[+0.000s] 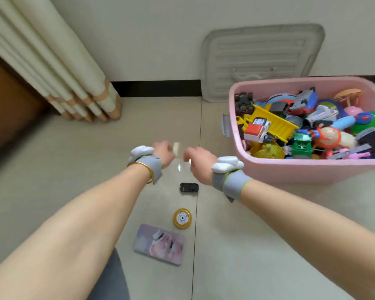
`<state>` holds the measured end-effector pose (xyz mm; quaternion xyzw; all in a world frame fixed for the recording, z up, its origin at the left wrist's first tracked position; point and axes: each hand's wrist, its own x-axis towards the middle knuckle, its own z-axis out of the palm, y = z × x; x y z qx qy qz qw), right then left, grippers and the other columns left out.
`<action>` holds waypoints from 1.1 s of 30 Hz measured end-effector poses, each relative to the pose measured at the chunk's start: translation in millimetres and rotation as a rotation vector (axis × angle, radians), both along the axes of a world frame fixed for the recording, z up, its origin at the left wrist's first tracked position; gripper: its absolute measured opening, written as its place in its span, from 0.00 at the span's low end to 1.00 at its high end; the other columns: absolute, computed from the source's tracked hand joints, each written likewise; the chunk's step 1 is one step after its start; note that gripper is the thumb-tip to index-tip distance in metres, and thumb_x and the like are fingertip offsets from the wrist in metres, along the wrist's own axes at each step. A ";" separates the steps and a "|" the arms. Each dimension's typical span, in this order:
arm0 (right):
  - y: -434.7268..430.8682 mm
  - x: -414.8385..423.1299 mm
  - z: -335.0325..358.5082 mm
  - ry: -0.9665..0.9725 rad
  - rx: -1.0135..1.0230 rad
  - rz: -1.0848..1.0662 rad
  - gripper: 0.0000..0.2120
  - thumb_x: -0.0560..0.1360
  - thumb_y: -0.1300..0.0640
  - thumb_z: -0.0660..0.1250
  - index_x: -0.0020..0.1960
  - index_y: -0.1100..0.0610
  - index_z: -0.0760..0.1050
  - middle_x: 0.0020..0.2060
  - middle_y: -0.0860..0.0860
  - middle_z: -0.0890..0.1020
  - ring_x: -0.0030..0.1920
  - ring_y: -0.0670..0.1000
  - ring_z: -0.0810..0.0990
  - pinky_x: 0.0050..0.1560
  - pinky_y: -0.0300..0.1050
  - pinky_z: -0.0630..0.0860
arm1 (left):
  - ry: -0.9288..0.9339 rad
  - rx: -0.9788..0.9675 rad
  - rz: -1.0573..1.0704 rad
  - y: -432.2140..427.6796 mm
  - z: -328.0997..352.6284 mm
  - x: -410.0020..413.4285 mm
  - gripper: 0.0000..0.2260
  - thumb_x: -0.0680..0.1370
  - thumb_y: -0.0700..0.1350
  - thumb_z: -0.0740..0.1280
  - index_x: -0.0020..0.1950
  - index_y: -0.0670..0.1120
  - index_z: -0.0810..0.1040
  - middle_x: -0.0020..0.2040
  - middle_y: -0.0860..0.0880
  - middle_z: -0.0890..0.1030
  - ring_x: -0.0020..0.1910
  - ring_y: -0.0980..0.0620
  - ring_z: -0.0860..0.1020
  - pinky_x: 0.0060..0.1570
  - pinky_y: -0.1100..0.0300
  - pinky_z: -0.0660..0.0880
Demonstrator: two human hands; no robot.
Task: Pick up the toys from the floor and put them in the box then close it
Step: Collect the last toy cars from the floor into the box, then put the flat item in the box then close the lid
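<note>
Two hands reach out over the toys on the floor.

Head view: the left hand [163, 153] and the right hand [199, 162] are close together over the floor [74, 169], and both look blurry. A small pale thing [176, 147] shows between them, but I cannot tell if either hand holds it, or if the fingers are curled or loose. A little black car [188, 188] lies between the wrists, a yellow round toy [182, 218] is nearer, and a flat pink card [158, 243] is nearest. The pink box [290, 169] sits on the right, very full, and its lid [262, 59] leans on the wall behind. A good way, I think: hold one toy firmly, lift it over the rim, and put it in a low spot so the lid can shut.
</note>
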<state>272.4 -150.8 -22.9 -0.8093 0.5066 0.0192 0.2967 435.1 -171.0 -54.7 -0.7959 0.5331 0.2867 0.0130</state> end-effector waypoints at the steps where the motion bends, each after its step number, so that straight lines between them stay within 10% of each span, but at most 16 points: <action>1: 7.9 5.5 -22.4 0.082 0.054 0.067 0.23 0.75 0.66 0.56 0.68 0.52 0.66 0.63 0.55 0.71 0.60 0.60 0.74 0.57 0.50 0.72 | -0.047 0.163 -0.056 19.6 -11.0 9.9 0.20 0.75 0.49 0.63 0.66 0.49 0.71 0.61 0.45 0.76 0.60 0.42 0.76 0.61 0.53 0.74; 9: 44.9 32.4 -115.9 0.459 0.084 0.352 0.36 0.69 0.36 0.66 0.72 0.37 0.54 0.76 0.52 0.45 0.75 0.62 0.48 0.67 0.62 0.62 | -0.347 0.462 -0.666 146.8 -76.4 30.9 0.40 0.59 0.65 0.72 0.66 0.55 0.61 0.62 0.50 0.67 0.61 0.48 0.69 0.55 0.56 0.69; 22: 64.2 17.1 -142.5 0.428 0.297 0.081 0.15 0.68 0.49 0.67 0.52 0.50 0.67 0.54 0.54 0.67 0.54 0.58 0.75 0.44 0.46 0.71 | -0.335 0.361 -0.740 167.3 -93.1 3.7 0.29 0.67 0.50 0.72 0.63 0.47 0.63 0.61 0.45 0.65 0.60 0.45 0.68 0.47 0.55 0.70; 33: -25.1 -5.0 25.6 -0.245 -0.033 -0.280 0.07 0.72 0.57 0.64 0.46 0.55 0.65 0.42 0.56 0.76 0.43 0.62 0.78 0.43 0.57 0.79 | -0.279 -0.100 -0.485 40.5 30.8 -2.8 0.27 0.58 0.59 0.66 0.51 0.46 0.64 0.47 0.48 0.64 0.41 0.45 0.70 0.46 0.52 0.75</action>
